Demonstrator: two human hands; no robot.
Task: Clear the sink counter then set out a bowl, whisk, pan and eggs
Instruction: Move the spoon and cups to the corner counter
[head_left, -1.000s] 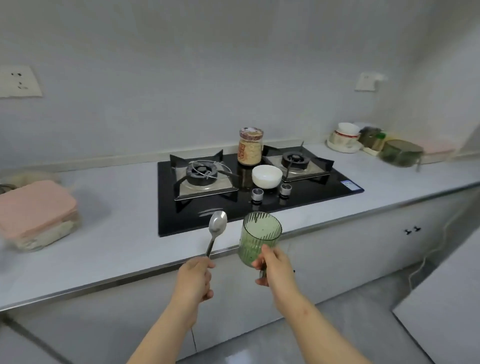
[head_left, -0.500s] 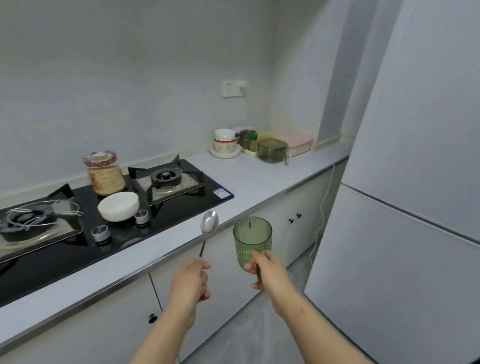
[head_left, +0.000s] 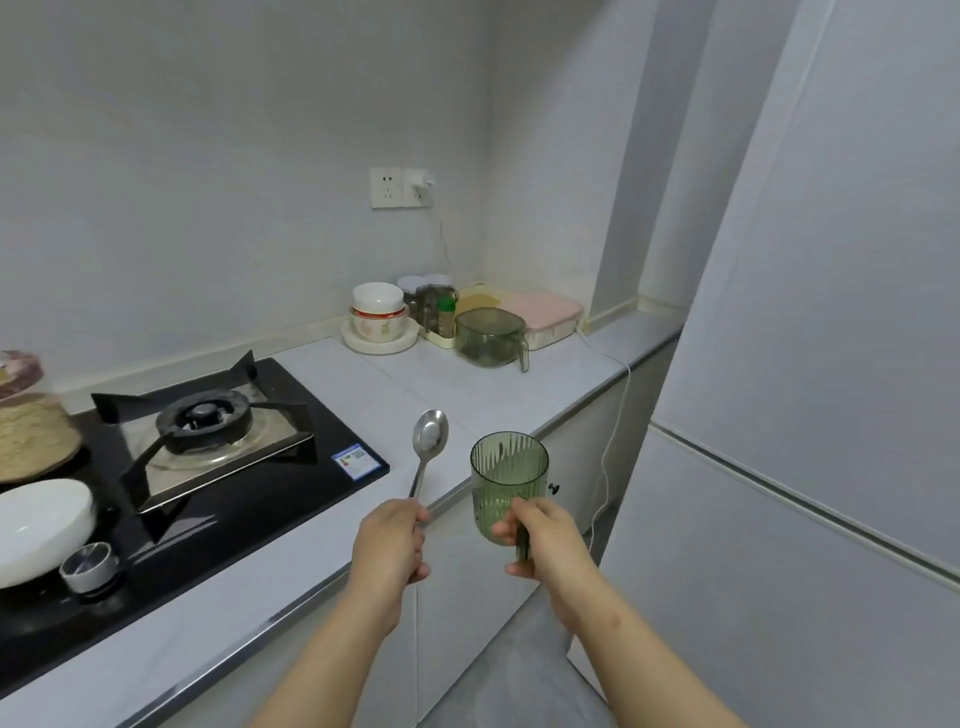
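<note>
- Swinging right, I see the hob (head_left: 249, 499) slide left in view.
- Left hand (head_left: 387, 545) is fisted round the spoon (head_left: 430, 436) handle, just right of the hob.
- Right hand (head_left: 545, 540) wraps the green cup (head_left: 509, 483), further right of the hob.
- White bowl (head_left: 41, 525) sits on the hob.

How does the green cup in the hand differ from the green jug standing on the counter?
The green cup is held in the air by the right hand; the green jug stands on the counter. The cup is ribbed and slim; the jug is smoother and wider. Both are clear green and upright.
</note>
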